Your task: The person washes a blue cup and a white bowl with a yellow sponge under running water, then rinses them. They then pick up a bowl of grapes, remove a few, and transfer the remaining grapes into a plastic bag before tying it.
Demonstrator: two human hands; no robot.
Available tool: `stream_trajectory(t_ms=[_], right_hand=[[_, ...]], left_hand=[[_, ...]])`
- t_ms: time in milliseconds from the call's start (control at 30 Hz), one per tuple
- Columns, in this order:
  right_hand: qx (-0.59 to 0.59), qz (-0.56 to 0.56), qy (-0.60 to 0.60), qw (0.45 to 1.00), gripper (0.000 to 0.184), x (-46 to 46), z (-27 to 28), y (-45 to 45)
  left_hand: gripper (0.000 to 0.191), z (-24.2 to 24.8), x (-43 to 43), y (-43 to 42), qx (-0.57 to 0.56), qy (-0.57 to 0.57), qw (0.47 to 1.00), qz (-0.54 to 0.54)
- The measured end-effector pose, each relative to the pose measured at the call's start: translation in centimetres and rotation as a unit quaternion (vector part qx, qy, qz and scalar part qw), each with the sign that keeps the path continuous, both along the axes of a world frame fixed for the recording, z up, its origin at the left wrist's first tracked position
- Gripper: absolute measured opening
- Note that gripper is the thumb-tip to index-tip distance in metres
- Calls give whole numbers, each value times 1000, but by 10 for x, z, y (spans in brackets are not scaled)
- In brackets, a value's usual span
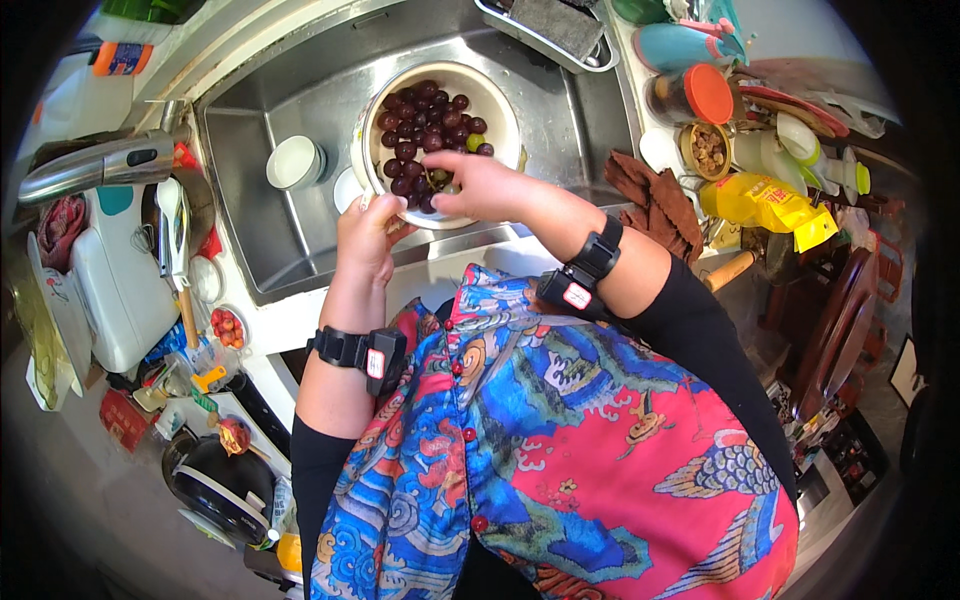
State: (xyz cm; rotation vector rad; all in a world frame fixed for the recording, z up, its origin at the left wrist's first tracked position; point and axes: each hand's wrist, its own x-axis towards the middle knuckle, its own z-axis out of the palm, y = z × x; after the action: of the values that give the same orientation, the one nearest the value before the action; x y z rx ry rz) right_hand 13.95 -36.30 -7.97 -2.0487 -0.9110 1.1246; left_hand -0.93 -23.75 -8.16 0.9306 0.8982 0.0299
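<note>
A cream basin (504,112) with a shiny rim stands in the stainless steel sink, holding dark red grapes (431,124) and a few green ones. At its near left rim is my left hand (367,232), thumb over the edge beside the grapes and fingers lower on the outside, gripping the rim. My right hand (480,186) reaches over the near right side. Its index finger and thumb are spread around grapes and a thin stem (429,178); whether it pinches any is hard to tell.
Stacked white bowls (294,163) sit left of the basin in the sink (247,217). A chrome faucet (97,165) projects at far left. A metal caddy (551,34) is at the back right. Brown cloths (656,202), a red-lidded jar (690,94) and a yellow bag (765,202) lie right.
</note>
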Motion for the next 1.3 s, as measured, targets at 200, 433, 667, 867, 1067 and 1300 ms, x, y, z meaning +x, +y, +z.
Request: stream_trajectory(t_ms=[200, 433, 667, 867, 1067, 1300], right_hand=[[-91, -89, -146, 981, 76, 29, 6, 18], [-6, -133, -322, 937, 24, 19, -7, 33], [-66, -38, -337, 938, 31, 29, -23, 42], [-114, 47, -360, 925, 28, 27, -28, 50], [-3, -5, -284, 959, 27, 37, -20, 41], [71, -235, 255, 935, 25, 45, 3, 7]], left_hand=[[21, 3, 0, 1, -13, -21, 1000, 1], [20, 8, -5, 3, -26, -22, 999, 11], [22, 8, -5, -1, -22, -12, 1000, -16], [24, 7, -5, 2, -8, 9, 1000, -13], [24, 6, -6, 3, -6, 13, 1000, -10], [24, 5, -3, 13, -27, 3, 1000, 10]])
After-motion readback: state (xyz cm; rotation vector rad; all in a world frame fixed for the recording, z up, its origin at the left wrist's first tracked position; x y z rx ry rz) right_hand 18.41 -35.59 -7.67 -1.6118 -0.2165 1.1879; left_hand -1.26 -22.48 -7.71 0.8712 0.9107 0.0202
